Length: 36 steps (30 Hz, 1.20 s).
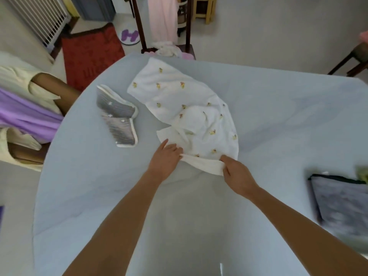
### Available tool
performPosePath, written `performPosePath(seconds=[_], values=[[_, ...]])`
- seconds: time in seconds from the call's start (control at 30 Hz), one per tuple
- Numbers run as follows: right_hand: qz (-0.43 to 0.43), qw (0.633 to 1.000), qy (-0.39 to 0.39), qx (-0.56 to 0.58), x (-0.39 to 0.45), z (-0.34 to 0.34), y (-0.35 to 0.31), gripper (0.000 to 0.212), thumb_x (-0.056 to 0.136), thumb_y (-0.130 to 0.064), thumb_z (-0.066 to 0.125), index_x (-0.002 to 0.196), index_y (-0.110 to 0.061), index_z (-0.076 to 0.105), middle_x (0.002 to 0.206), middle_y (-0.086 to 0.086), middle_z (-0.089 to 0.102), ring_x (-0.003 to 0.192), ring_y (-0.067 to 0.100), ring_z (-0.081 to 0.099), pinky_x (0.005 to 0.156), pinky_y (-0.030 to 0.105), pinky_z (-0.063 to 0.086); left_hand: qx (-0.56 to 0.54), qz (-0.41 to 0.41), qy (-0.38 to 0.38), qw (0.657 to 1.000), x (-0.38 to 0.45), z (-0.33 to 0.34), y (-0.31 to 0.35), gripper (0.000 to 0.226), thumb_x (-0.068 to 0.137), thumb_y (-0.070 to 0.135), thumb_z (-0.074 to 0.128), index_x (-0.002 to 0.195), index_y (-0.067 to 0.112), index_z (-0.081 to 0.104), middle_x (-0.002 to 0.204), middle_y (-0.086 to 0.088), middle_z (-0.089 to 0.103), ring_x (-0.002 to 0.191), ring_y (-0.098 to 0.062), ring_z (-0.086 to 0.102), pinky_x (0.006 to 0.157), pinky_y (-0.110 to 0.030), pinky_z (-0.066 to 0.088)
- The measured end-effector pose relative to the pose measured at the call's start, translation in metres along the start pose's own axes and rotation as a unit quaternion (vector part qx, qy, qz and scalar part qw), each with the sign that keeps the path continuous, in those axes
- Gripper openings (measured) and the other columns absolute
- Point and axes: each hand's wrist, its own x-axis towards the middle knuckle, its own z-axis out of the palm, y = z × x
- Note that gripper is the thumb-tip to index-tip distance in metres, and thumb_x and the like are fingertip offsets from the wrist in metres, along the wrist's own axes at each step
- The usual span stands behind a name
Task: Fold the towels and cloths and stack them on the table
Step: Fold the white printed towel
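A white towel (179,96) with small yellow prints lies crumpled across the middle of the pale blue table (89,186). My left hand (165,158) pinches its near edge at the left. My right hand (237,176) grips the same near edge further right, and the hem is stretched between the two hands. A grey striped cloth (117,118) with a white border lies folded to the left of the towel. A dark grey towel (338,204) lies at the table's right edge.
Another person in pale yellow and purple (23,114) sits at the table's left side. Behind the table stands a dark wooden chair (143,36) with pink and white cloths on it. A red rug (89,54) lies on the floor at the back left.
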Motion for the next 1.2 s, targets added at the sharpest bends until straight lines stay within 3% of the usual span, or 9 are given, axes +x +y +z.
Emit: performPosePath(seconds=[0.07, 0.13, 0.23, 0.37, 0.6, 0.83, 0.93, 1.03, 1.2], values=[[-0.019, 0.999, 0.005, -0.03, 0.001, -0.011, 0.008, 0.022, 0.096, -0.015, 0.041, 0.114, -0.01, 0.054, 0.101, 0.004, 0.063, 0.088, 0.026, 0.061, 0.069, 0.027, 0.04, -0.026, 0.014, 0.026, 0.999, -0.007, -0.01, 0.008, 0.009, 0.088, 0.026, 0.056, 0.09, 0.017, 0.06, 0.059, 0.0, 0.066, 0.054, -0.018, 0.066, 0.068, -0.034, 0.058], [-0.064, 0.995, 0.019, -0.078, 0.005, -0.022, 0.008, 0.029, 0.094, -0.035, 0.04, 0.107, -0.014, 0.056, 0.094, 0.0, 0.063, 0.082, 0.021, 0.061, 0.065, 0.027, 0.039, -0.055, -0.022, 0.003, 0.998, -0.016, -0.031, 0.017, 0.032, 0.094, 0.041, 0.029, 0.095, 0.019, 0.051, 0.059, -0.001, 0.064, 0.047, -0.022, 0.062, 0.046, -0.029, 0.05], [-0.176, 0.975, 0.038, -0.13, 0.012, -0.032, 0.009, 0.042, 0.089, -0.054, 0.036, 0.094, -0.018, 0.058, 0.081, -0.004, 0.059, 0.07, 0.018, 0.058, 0.059, 0.03, 0.047, -0.119, -0.006, -0.096, 0.988, -0.039, -0.055, 0.018, 0.058, 0.091, 0.062, 0.023, 0.102, 0.017, 0.056, 0.084, -0.003, 0.069, 0.068, -0.026, 0.066, 0.059, -0.031, 0.048], [-0.315, 0.925, -0.015, -0.211, 0.019, -0.036, 0.015, 0.008, 0.089, -0.022, 0.059, 0.091, -0.019, 0.066, 0.08, -0.004, 0.062, 0.072, 0.021, 0.059, 0.065, 0.029, 0.043, -0.052, -0.009, -0.307, 0.95, -0.065, -0.073, 0.0, 0.034, 0.093, 0.043, 0.051, 0.117, 0.02, 0.056, 0.115, 0.0, 0.058, 0.105, -0.021, 0.057, 0.085, -0.031, 0.043], [-0.144, 0.935, -0.162, -0.282, -0.023, -0.021, 0.009, 0.038, 0.097, -0.01, 0.04, 0.126, -0.027, 0.06, 0.122, 0.001, 0.062, 0.11, 0.021, 0.057, 0.09, 0.03, 0.043, -0.036, -0.096, -0.331, 0.938, -0.095, -0.08, 0.02, 0.026, 0.1, 0.024, 0.044, 0.122, 0.024, 0.057, 0.123, -0.003, 0.059, 0.113, -0.022, 0.054, 0.091, -0.032, 0.04], [-0.11, 0.887, -0.093, -0.438, -0.108, 0.018, 0.009, 0.031, 0.09, -0.001, 0.042, 0.112, -0.013, 0.06, 0.116, 0.007, 0.063, 0.102, 0.028, 0.063, 0.087, 0.035, 0.047, 0.014, -0.058, -0.27, 0.961, -0.147, -0.07, 0.055, 0.031, 0.101, 0.02, 0.039, 0.124, 0.021, 0.06, 0.13, 0.0, 0.058, 0.119, -0.02, 0.051, 0.099, -0.026, 0.034], [-0.063, 0.882, -0.108, -0.455, -0.157, 0.045, 0.005, 0.032, 0.089, 0.001, 0.044, 0.113, -0.012, 0.06, 0.116, 0.008, 0.063, 0.103, 0.028, 0.064, 0.087, 0.036, 0.048, 0.059, 0.013, -0.255, 0.965, -0.178, -0.068, 0.079, 0.019, 0.088, 0.012, 0.058, 0.1, 0.019, 0.07, 0.105, -0.002, 0.069, 0.1, -0.019, 0.062, 0.09, -0.024, 0.039], [-0.017, 0.88, -0.114, -0.46, -0.2, 0.067, -0.001, 0.032, 0.09, 0.001, 0.044, 0.117, -0.012, 0.057, 0.118, 0.007, 0.062, 0.105, 0.026, 0.063, 0.087, 0.035, 0.048, 0.103, 0.036, -0.249, 0.962, -0.213, -0.069, 0.101, 0.022, 0.05, 0.009, 0.083, 0.063, 0.02, 0.07, 0.065, 0.001, 0.067, 0.061, -0.013, 0.064, 0.055, -0.019, 0.034], [0.015, 0.898, -0.147, -0.415, -0.269, 0.094, -0.007, 0.038, 0.086, 0.002, 0.047, 0.118, -0.016, 0.057, 0.12, 0.003, 0.06, 0.107, 0.024, 0.061, 0.084, 0.032, 0.046, 0.023, 0.036, -0.355, 0.934, -0.273, -0.045, 0.121, 0.028, 0.09, 0.0, 0.05, 0.114, 0.008, 0.063, 0.114, -0.012, 0.062, 0.102, -0.028, 0.06, 0.08, -0.034, 0.044]])
